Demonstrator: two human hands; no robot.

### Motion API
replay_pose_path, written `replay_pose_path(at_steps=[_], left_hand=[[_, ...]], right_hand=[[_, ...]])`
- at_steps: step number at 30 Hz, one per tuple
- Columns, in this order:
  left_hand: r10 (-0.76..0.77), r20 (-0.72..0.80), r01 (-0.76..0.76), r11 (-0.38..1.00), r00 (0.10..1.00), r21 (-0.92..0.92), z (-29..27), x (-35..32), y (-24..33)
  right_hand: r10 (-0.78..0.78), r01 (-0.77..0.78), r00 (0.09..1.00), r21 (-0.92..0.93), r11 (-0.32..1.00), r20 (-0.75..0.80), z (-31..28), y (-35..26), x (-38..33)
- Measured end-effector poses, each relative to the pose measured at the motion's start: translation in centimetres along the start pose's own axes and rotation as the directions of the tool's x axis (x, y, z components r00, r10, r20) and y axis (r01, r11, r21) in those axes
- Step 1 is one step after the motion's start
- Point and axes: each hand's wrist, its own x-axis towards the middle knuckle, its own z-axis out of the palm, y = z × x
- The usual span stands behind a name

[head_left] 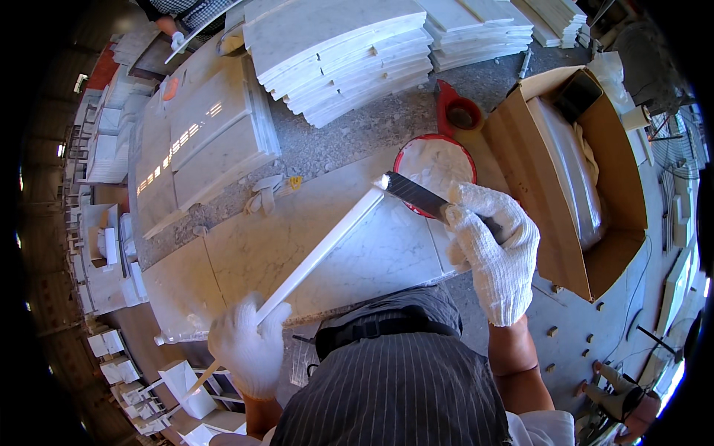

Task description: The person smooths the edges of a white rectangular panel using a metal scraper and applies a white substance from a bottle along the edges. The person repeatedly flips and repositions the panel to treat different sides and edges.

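Observation:
My left hand [249, 346], in a white knitted glove, is closed round the lower part of a long, narrow white stone strip [320, 256]. The strip slants up and away to the right over the marble table. In my right hand [497, 249], also gloved, is a putty knife [416, 195] with a dark flat blade. Its tip meets the strip's far end, where a dab of white paste shows. Just behind the blade sits a round tub with a red rim [435, 136], holding white paste.
Stacked marble slabs [335, 44] stand at the back, with a lower stack [212, 123] at left. A loose glove [264, 195] lies mid-table. A red tape dispenser [446, 104] and an open cardboard box [535, 186] are at right. Far left, another person's gloved hand [177, 39] holds a panel.

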Motion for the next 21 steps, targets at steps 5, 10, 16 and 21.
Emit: replay_pose_path(at_steps=[5, 10, 16, 21], left_hand=[[-0.001, 0.005, 0.001, 0.999, 1.000, -0.032, -0.15, 0.05, 0.30], [-0.031, 0.033, 0.032, 0.999, 0.999, -0.027, -0.30, -0.08, 0.50], [-0.087, 0.083, 0.089, 0.996, 0.993, -0.023, -0.65, 0.00, 0.81], [-0.112, 0.095, 0.118, 0.992, 0.989, -0.053, -0.72, 0.11, 0.81]], right_hand=[[-0.031, 0.030, 0.999, -0.045, 0.999, -0.021, 0.41, -0.54, -0.50], [-0.153, 0.149, 0.988, -0.160, 0.976, -0.017, 0.27, -0.30, -0.74], [-0.135, 0.131, 0.991, -0.161, 0.978, -0.010, 0.17, -0.43, -0.99], [-0.143, 0.141, 0.990, -0.171, 0.975, 0.000, 0.19, -0.52, -1.03]])
